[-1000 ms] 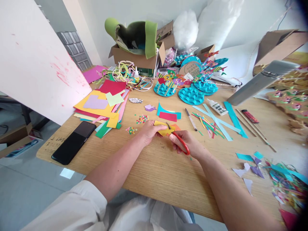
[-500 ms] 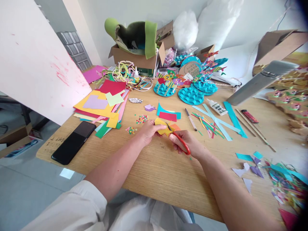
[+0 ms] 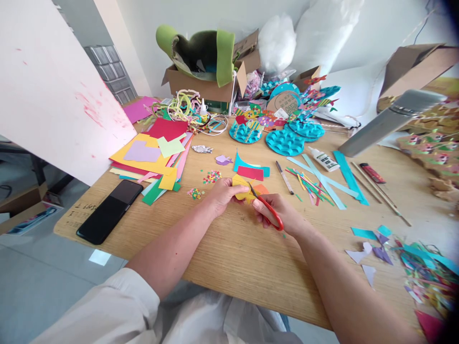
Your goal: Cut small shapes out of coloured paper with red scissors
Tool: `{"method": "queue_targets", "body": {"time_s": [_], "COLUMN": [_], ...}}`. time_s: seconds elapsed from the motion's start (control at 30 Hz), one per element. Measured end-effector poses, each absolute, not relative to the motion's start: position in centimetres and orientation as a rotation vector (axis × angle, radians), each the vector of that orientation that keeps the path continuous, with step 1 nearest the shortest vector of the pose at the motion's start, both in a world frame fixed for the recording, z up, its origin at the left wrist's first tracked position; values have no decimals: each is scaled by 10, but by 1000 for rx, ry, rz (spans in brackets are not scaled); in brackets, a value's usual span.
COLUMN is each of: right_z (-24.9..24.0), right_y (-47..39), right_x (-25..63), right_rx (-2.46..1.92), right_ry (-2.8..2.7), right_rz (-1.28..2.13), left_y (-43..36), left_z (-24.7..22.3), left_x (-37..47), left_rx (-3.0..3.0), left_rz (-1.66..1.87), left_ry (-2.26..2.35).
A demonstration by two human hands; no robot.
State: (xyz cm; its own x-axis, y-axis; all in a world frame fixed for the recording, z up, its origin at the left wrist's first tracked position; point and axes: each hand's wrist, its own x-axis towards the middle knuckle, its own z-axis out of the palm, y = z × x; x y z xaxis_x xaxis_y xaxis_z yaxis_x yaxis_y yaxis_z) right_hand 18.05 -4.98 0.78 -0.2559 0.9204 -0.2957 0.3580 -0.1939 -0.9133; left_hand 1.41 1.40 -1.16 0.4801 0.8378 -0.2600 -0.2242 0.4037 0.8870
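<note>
My left hand pinches a small piece of yellow paper above the middle of the table. In my right hand are red-handled scissors, with their dark blades at the right side of the yellow paper. An orange paper piece lies just behind the scissors. Beyond the hands are a red paper rectangle and a blue paper offcut. A purple paper shape and piles of tiny coloured paper bits lie near my left hand.
Stacked coloured paper and a black phone are on the left. To the right lie a pen, thin paper strips, a glue bottle and a grey flask. Paper scraps heap at the right edge.
The yellow paper has shifted and turned slightly in my left hand, and the scissor blades sit a little differently against it. Everything else on the table stays put.
</note>
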Motion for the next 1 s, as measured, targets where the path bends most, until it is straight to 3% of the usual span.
{"method": "queue_targets", "body": {"time_s": [1.0], "right_z": [10], "right_y": [-50], "right_x": [179], "right_rx": [-1559], "right_ry": [-1540], "right_rz": [1450], "left_y": [14], "left_z": [-14], "left_x": [16], "left_rx": [840], "left_rz": [756], "left_ry": [767]}}
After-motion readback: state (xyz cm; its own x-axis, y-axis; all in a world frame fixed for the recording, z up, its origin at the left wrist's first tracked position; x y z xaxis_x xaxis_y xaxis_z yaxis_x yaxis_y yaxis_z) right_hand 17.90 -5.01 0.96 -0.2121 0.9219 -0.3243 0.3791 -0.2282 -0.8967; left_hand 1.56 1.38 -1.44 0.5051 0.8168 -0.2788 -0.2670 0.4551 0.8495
